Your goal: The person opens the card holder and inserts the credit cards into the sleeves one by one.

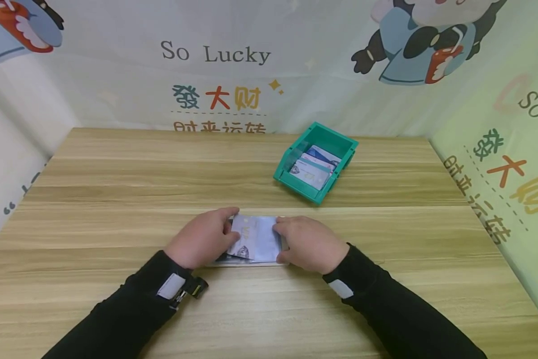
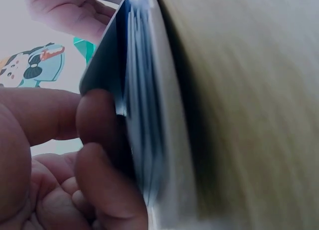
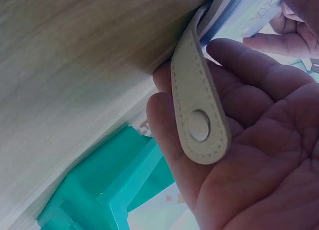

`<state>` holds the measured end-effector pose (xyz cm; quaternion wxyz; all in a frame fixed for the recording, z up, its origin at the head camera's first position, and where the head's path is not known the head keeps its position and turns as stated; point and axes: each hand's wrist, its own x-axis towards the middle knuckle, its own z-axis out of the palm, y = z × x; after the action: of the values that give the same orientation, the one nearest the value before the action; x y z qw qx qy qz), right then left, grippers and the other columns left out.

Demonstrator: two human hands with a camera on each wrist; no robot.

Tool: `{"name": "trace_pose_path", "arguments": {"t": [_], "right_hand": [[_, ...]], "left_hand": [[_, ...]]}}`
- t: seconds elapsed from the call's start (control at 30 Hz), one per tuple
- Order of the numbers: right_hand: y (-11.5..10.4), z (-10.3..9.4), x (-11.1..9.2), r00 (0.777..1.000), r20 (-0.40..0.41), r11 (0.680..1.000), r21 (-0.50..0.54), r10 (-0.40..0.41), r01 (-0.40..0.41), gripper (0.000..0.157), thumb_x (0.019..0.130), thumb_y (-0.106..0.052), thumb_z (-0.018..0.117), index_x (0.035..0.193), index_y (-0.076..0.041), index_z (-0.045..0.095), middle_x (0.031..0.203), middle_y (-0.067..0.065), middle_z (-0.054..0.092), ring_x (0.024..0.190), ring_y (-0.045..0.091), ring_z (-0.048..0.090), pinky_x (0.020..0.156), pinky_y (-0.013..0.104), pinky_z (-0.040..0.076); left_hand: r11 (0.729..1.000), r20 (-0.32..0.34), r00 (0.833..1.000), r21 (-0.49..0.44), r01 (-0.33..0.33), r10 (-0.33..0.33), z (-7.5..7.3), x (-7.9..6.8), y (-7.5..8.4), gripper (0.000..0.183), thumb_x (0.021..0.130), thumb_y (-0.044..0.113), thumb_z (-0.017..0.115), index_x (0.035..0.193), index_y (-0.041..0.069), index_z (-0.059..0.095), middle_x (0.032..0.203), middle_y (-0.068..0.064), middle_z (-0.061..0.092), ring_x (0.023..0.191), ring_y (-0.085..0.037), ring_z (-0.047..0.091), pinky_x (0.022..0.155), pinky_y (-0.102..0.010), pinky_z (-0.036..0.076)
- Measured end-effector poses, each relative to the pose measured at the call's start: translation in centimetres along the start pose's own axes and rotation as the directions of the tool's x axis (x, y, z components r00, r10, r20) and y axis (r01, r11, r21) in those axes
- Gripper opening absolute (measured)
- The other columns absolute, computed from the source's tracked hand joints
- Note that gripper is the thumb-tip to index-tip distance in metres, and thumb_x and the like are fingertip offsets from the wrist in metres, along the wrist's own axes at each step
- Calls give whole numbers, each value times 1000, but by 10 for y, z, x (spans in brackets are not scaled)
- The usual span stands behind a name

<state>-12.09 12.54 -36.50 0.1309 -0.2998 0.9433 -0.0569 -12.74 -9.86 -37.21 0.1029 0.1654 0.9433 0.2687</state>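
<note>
Card holder (image 2: pixel 174 140), one, pale cream, holding thin leaves (image 2: pixel 142 90); lies flat on the wood-grain table (image 1: pixel 116 209), just off the head view's centre toward seven o'clock, long axis running nine to three. Fitted with a stitched strap (image 3: pixel 197 75) at its three-o'clock end, which in the right wrist view hangs toward six o'clock, rounded tip and round snap (image 3: pixel 199 125) lying before the palm. VIP card (image 1: pixel 243 237), one, on the holder's nine-o'clock side, turned crosswise: portrait print toward six, gold letters toward twelve. Lavender sheet (image 1: pixel 267 239), one, plain, beside it on the three-o'clock side; whether card or sleeve cannot be told. Left hand (image 1: pixel 201 239), at nine o'clock of the holder, finger and thumb together on the edge of the VIP card. Right hand (image 1: pixel 313 244), at three o'clock, clamped on the holder's end, index finger toward twelve, thumb toward six. Green tray (image 1: pixel 297 192), one, at one o'clock from the holder and apart from it, long axis slanting seven to one, containing several loose cards (image 1: pixel 311 172).
</note>
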Motion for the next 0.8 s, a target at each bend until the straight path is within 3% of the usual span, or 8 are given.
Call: {"name": "trace_pose_path", "arguments": {"t": [0.53,0.8], "right_hand": [[1,1,0,1000,-13,1000,-7,-6,6,64,79,-35,75,131,-5,54,134,9,51,118,20,45,100,37,38],[1,1,1,1000,-9,1000,-4,-5,5,64,78,-34,75,130,-4,54,134,9,51,118,20,46,99,36,38]], "left_hand": [[997,-17,1000,74,8,-7,7,3,13,55,87,26,65,132,-1,48,77,-1,55,65,-14,49,58,-31,43],[996,-6,1000,84,0,1,9,3,17,55,87,25,65,132,-2,48,90,-5,56,77,-18,50,70,-35,46]]}}
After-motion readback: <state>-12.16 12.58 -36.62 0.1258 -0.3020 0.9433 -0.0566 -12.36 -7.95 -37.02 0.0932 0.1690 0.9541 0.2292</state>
